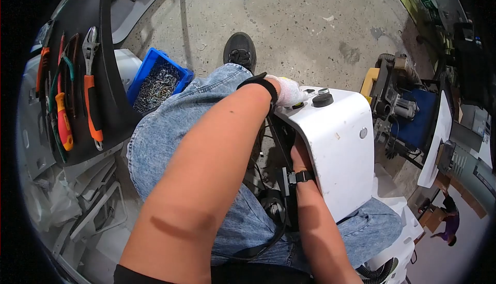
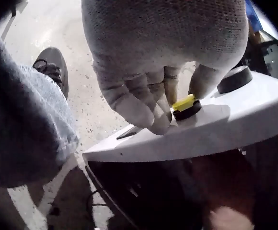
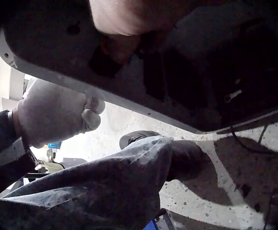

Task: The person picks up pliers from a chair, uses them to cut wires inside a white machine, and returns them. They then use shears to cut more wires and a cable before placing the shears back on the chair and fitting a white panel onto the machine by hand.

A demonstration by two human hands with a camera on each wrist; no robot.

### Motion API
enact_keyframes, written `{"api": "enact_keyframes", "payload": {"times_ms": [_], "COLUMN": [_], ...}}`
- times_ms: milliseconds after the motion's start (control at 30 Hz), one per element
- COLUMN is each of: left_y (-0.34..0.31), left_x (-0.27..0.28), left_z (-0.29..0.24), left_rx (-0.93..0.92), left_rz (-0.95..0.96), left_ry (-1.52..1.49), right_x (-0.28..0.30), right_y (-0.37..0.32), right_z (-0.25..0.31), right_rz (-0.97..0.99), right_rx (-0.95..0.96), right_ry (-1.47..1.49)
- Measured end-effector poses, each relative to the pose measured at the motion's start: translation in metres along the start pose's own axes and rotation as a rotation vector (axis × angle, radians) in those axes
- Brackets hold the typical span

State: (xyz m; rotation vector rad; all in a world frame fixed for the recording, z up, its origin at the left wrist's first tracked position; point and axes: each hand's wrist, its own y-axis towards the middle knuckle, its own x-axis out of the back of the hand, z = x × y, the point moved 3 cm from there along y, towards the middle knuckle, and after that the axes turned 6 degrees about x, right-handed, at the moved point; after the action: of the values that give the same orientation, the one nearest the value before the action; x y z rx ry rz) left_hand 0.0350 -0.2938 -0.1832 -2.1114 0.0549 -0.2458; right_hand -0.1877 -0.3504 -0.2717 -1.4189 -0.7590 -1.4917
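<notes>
My gloved left hand (image 2: 163, 43) pinches a small yellow-topped switch knob (image 2: 184, 103) between thumb and fingers, on the top edge of a white machine cover (image 1: 341, 144). A larger black round knob (image 1: 323, 99) sits beside it. From the head view, my left hand (image 1: 292, 93) hides part of that edge. My bare right hand (image 3: 139, 17) reaches up inside the cover, its fingers at a dark part (image 3: 105, 62) on the underside. Shadow hides its fingertips, so I cannot tell whether they grip that part.
Pliers, a screwdriver (image 1: 63, 121) and an adjustable wrench (image 1: 91, 88) lie on a black surface at the left. Near it stands a blue bin (image 1: 155, 80) of screws. Cables hang below the open cover. Machinery (image 1: 400, 106) stands at right; another person (image 1: 448, 219) is farther off.
</notes>
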Motion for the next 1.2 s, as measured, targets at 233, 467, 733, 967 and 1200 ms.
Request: {"api": "enact_keyframes", "payload": {"times_ms": [233,467,733,967,1200], "left_y": [0.004,0.007,0.021,0.001,0.0], "left_x": [-0.001,-0.005,-0.007,0.0,0.0], "left_z": [0.0,-0.003,-0.005,-0.004,-0.008], "left_rx": [0.041,-0.06,-0.018,0.021,-0.026], "left_rz": [-0.064,-0.066,-0.088,0.045,0.033], "left_ry": [0.176,0.17,0.304,0.161,0.236], "right_x": [0.004,0.006,0.014,-0.018,0.001], "right_y": [0.002,0.002,0.007,-0.003,0.003], "right_z": [0.004,0.005,0.006,-0.011,-0.001], "right_rz": [-0.09,-0.125,0.047,-0.065,0.018], "right_rx": [0.012,-0.01,-0.128,0.084,0.006], "right_ry": [0.106,0.057,0.298,-0.096,0.042]}}
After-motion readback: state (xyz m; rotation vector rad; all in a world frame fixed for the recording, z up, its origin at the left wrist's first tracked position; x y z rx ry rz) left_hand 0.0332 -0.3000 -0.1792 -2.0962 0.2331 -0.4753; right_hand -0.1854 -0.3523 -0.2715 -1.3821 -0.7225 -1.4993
